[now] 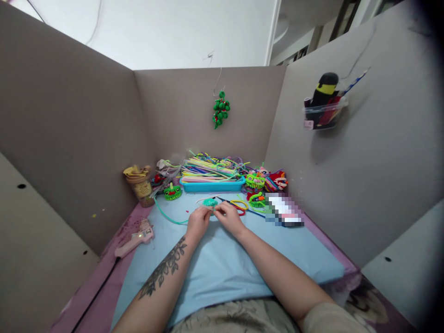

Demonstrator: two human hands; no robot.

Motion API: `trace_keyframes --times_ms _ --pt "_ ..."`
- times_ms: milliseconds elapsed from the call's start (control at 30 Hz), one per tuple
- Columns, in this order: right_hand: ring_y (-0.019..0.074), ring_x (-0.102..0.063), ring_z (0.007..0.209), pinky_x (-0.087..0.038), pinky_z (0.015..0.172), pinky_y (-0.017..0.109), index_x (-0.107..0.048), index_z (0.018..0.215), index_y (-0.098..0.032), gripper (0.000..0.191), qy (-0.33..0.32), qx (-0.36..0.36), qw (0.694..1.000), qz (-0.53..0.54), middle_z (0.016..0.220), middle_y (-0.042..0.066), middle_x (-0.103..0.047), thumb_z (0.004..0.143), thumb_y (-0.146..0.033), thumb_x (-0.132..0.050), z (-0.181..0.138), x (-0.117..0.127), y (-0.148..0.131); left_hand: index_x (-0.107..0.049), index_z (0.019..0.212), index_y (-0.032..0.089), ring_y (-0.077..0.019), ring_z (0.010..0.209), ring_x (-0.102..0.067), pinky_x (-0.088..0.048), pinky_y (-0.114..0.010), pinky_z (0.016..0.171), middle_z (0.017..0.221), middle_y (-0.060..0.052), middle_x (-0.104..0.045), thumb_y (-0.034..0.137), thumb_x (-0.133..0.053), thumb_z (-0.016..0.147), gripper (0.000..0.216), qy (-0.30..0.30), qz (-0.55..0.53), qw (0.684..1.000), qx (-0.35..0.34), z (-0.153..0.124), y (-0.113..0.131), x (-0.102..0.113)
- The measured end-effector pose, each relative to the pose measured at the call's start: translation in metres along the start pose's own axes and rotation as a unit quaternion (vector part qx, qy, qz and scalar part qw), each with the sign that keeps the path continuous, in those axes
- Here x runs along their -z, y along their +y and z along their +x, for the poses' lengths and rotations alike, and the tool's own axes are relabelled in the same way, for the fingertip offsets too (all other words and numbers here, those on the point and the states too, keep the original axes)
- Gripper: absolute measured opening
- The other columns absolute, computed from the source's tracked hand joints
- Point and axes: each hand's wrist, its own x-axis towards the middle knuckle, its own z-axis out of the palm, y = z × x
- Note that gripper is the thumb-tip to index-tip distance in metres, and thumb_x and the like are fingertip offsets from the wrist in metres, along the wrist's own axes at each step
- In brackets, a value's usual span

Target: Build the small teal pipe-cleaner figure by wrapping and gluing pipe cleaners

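Both my hands meet over the light blue mat (222,263) near its far edge. My left hand (198,221) and my right hand (227,217) are closed in a pinch on a small teal pipe-cleaner coil (210,202) that they hold between them. A teal pipe-cleaner tail (166,216) curves away from it to the left across the mat. Scissors with red and yellow handles (237,205) lie just beyond my right hand.
A blue tray (211,186) heaped with coloured pipe cleaners stands at the back. Finished green and red pieces (257,199) lie to its right, a green one (172,192) and a jar (141,187) to its left. A pink glue gun (136,240) lies at the left. Grey partitions enclose the desk.
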Motion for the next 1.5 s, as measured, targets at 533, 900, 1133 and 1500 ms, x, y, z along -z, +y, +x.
trace_keyframes --times_ms 533,900,1133,1500 --pt "0.0199 -0.047 0.075 -0.039 0.068 0.031 -0.054 0.065 -0.021 0.025 0.011 0.132 0.96 -0.246 0.069 0.006 -0.052 0.087 -0.019 -0.043 -0.002 0.004 0.003 -0.067 0.074 0.017 -0.0168 0.069 -0.062 -0.049 -0.028 0.065 0.074 -0.005 -0.069 0.019 -0.054 0.078 0.015 0.003 -0.121 0.988 0.093 0.004 0.009 -0.005" --pt "0.0188 -0.047 0.068 -0.037 0.061 0.031 -0.054 0.062 -0.022 0.03 0.051 0.178 0.945 -0.269 0.065 0.005 -0.052 0.089 -0.02 -0.042 -0.006 0.002 -0.007 -0.067 0.07 0.013 -0.0195 0.079 -0.064 -0.05 -0.03 0.072 0.083 -0.01 -0.069 0.037 -0.06 0.076 0.025 0.028 -0.298 0.941 0.159 0.007 0.015 0.0" --pt "0.0182 -0.05 0.071 -0.042 0.064 0.032 -0.065 0.079 -0.023 0.022 0.071 0.202 0.94 -0.266 0.072 0.006 -0.059 0.087 -0.019 -0.045 -0.008 0.007 -0.007 -0.066 0.076 0.014 -0.0184 0.083 -0.063 -0.05 -0.029 0.075 0.086 -0.009 -0.069 0.036 -0.058 0.078 0.024 0.015 -0.317 0.936 0.152 0.007 0.014 0.002" --pt "0.0176 -0.055 0.077 -0.046 0.069 0.031 -0.061 0.113 -0.024 0.03 0.082 0.218 0.951 -0.203 0.082 0.006 -0.064 0.085 -0.016 -0.05 -0.007 0.008 -0.004 -0.067 0.08 0.015 -0.0185 0.083 -0.063 -0.05 -0.03 0.076 0.088 -0.008 -0.069 0.033 -0.055 0.079 0.022 0.016 -0.306 0.944 0.126 0.009 0.013 0.001"
